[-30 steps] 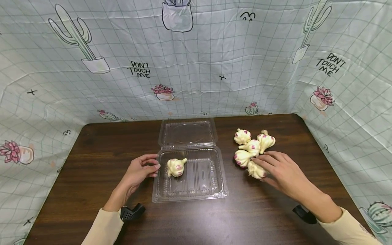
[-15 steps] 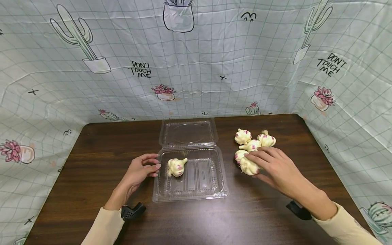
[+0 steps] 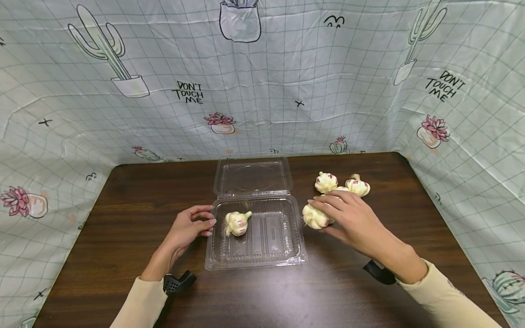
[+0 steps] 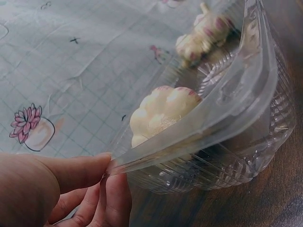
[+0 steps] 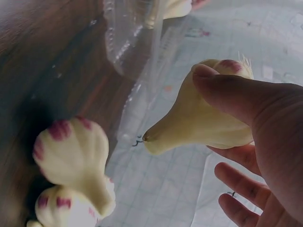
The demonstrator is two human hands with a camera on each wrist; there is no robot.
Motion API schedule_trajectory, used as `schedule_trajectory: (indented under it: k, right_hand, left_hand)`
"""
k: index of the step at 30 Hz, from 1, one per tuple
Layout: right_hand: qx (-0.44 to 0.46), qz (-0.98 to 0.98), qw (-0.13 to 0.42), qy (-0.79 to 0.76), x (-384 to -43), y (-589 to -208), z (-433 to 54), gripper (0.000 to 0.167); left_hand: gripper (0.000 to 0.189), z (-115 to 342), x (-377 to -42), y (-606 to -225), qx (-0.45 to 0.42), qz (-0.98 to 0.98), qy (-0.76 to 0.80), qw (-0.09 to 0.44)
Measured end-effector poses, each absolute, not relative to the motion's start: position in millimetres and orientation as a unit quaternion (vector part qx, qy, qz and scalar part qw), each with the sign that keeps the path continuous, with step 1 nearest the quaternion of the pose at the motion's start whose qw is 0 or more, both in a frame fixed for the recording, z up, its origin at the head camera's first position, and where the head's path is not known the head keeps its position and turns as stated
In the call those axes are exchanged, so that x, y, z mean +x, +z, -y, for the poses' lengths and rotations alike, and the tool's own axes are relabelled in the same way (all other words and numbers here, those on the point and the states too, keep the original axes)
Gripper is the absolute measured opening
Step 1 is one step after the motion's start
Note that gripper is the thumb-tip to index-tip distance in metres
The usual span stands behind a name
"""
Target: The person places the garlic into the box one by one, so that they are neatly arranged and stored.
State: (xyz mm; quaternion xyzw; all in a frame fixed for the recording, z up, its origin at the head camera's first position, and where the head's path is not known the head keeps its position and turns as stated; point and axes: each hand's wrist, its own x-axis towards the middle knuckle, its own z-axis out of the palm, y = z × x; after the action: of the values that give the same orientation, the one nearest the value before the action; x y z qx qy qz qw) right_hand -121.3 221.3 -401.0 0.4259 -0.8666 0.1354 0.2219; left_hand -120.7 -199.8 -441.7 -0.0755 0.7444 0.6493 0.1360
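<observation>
My left hand [image 3: 190, 226] pinches the left rim of a clear plastic clamshell container [image 3: 262, 263], thumb above and fingers below the edge in the left wrist view. Inside its base, toward the left, lies one garlic bulb [image 3: 236, 223] with its stem pointing right. My right hand [image 3: 356, 222] grips a second garlic bulb [image 3: 316, 217] between thumb and fingers, just right of the container. Seen from the right wrist, this bulb [image 5: 203, 113] is lifted off the table, stem toward the lower left. Several other garlic bulbs [image 5: 73, 151] lie behind and below it.
The container's lid [image 3: 252, 178] lies folded back behind the base. Garlic bulbs [image 3: 326, 182] stay grouped at the back right of the dark wooden table [image 3: 135, 209]. A grid-patterned cloth [image 3: 262, 82] hangs close behind the table and along its sides.
My right hand has lifted a garlic bulb from the near side of the group and carried it left toward the container. The left hand stays at the rim.
</observation>
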Motion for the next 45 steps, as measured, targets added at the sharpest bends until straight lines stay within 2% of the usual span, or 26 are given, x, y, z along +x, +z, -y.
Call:
schedule_trajectory:
  k: [16,28,38,45]
  right_hand:
    - [0.447,0.862,0.199,0.132,-138.1,-402.9,-184.8,0.075]
    - [0.478,0.856,0.168,0.101,-155.5,-409.3,-161.0,0.066]
    - [0.493,0.853,0.153,0.078,-162.5,-398.7,-148.8,0.065]
    - [0.496,0.859,0.121,0.045,-165.6,-396.2,-136.9,0.066]
  left_hand:
    - [0.047,200.0,-119.8,-444.1,-0.08,-0.748,0.644,0.139]
    - [0.048,199.4,-121.7,-444.4,-0.075,-0.744,0.649,0.141]
    - [0.048,199.2,-122.3,-444.5,-0.071,-0.745,0.649,0.139]
    - [0.049,199.1,-122.9,-444.9,-0.07,-0.744,0.65,0.14]
